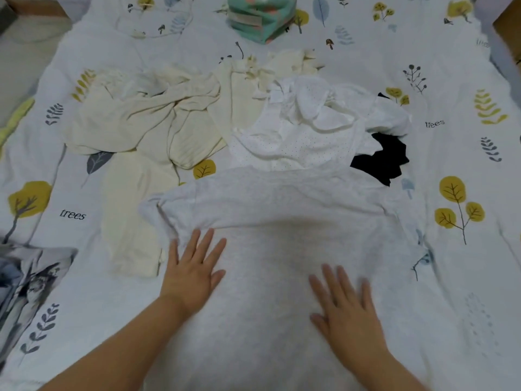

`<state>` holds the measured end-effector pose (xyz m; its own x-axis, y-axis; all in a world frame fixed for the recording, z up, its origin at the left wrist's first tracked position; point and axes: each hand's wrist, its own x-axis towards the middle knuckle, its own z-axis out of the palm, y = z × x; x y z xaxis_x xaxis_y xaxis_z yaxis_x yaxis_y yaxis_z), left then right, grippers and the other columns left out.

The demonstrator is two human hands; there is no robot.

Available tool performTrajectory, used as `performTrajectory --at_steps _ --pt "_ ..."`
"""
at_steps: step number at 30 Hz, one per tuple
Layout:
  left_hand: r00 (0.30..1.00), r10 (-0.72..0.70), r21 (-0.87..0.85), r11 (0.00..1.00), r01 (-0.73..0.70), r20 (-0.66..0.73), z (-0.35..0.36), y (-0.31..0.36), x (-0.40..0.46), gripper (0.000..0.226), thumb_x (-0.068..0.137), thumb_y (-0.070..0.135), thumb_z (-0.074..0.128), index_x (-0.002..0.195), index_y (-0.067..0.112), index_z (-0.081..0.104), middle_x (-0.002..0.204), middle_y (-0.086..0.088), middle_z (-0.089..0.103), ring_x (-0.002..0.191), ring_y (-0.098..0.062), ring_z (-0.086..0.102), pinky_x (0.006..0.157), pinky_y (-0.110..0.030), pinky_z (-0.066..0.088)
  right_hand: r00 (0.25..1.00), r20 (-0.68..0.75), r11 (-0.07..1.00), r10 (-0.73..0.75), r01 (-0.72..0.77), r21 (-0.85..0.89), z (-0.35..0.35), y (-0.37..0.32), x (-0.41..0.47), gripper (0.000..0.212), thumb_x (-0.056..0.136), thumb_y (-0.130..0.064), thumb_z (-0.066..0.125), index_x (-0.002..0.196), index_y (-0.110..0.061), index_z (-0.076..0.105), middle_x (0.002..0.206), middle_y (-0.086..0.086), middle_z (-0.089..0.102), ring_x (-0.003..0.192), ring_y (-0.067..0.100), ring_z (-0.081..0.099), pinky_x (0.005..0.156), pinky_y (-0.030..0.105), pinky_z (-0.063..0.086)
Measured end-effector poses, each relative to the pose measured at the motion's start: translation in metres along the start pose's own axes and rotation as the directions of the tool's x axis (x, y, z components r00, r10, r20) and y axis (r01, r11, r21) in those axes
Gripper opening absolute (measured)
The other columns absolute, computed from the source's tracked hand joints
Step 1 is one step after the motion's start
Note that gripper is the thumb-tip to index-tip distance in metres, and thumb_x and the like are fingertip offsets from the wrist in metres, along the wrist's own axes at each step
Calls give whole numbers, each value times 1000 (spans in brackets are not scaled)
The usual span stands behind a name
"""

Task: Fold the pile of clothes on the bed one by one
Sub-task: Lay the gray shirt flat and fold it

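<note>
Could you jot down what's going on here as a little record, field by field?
setting: bed sheet printed with leaves and trees
garment being worked: pale grey top, spread flat
left hand: flat on the top, fingers straight
right hand: flat on the top, fingers spread, blurred
unfolded pile: cream clothes, white dotted garment, black garment
far end: green patterned folded stack
near left corner: grey printed fabric

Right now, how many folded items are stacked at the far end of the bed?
1 visible: a folded green patterned cloth at the far edge, top centre. Its layers may be several pieces; I cannot tell.
</note>
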<state>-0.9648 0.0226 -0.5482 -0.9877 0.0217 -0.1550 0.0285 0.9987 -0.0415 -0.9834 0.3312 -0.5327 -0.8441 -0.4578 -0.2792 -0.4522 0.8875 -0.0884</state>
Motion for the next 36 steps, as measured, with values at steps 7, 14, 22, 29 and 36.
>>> performTrajectory --at_steps 7,14,22,29,36 --pt "919 -300 -304 927 219 -255 -40 -28 3 40 83 33 44 105 4 62 103 -21 58 89 -39 57 74 -44 46 985 -6 971 170 -167 169 -30 -7 8 50 92 -40 31 101 -7 67 97 15 64 86 38 64 73 42 53" --pt "634 -730 -480 473 739 256 -55 -80 53 46 86 45 56 106 3 55 113 -23 53 109 -39 48 86 -40 38 987 -140 957 84 -41 286 -50 -57 46 33 83 -20 49 107 -5 67 104 13 64 88 30 65 72 37 52" --pt "679 -728 -838 426 342 -93 -91 -74 49 16 85 12 57 75 12 44 66 8 44 59 -6 41 52 -13 32 988 -105 880 111 -49 473 -65 -78 64 36 96 -17 46 132 -20 47 131 -5 45 120 10 39 91 13 25" --pt "983 43 -700 697 -156 -177 -96 -6 4 34 77 39 58 110 33 54 107 7 56 79 5 39 72 -5 34 950 -21 632 312 -191 751 -78 -79 76 26 93 -13 51 118 -19 57 111 -10 52 103 8 51 83 17 36" --pt "976 -87 -604 796 -53 -200 -48 2 -31 21 82 34 46 83 21 61 79 9 57 65 -4 49 57 -12 34 946 45 629 321 -248 737 -78 -82 92 25 92 -24 54 116 -19 56 112 -3 57 101 11 53 81 23 40"
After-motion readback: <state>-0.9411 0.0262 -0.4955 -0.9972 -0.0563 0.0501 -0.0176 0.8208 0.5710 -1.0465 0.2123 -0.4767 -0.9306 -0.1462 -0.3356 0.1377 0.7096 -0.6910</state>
